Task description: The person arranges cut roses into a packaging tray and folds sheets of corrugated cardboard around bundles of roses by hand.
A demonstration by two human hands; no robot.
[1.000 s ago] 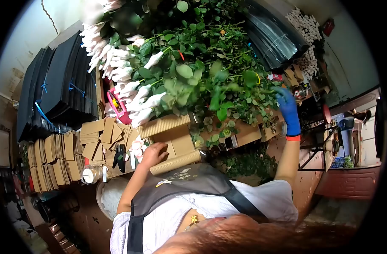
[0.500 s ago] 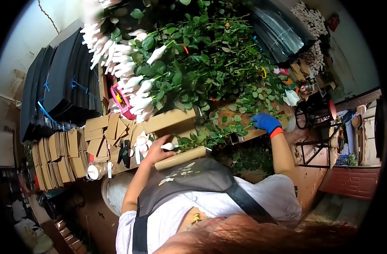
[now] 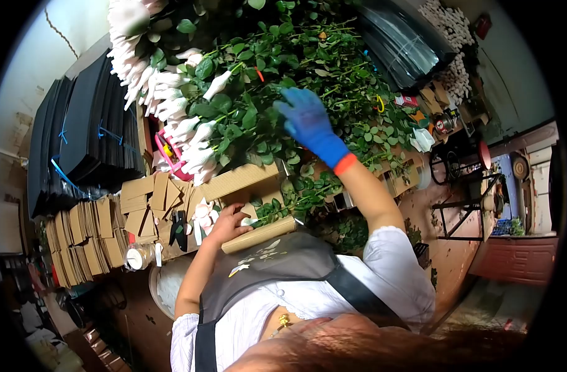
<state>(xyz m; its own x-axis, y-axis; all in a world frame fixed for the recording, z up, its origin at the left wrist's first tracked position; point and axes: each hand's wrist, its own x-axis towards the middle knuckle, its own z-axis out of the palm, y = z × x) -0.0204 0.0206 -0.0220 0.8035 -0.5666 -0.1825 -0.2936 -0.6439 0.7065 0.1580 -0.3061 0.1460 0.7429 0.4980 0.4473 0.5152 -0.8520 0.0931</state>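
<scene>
Black sheets (image 3: 88, 121) stacked far left. White-sleeved flower heads (image 3: 202, 132) bunched beside the cardboard wrap (image 3: 241, 181). My left hand (image 3: 230, 225) curls at its edge, crowding one sleeved flower (image 3: 249, 221) lying inside; can't tell if gripping. My right hand (image 3: 308, 118), blurred, spread open over leafy stems (image 3: 324, 68), nothing visibly held.
</scene>
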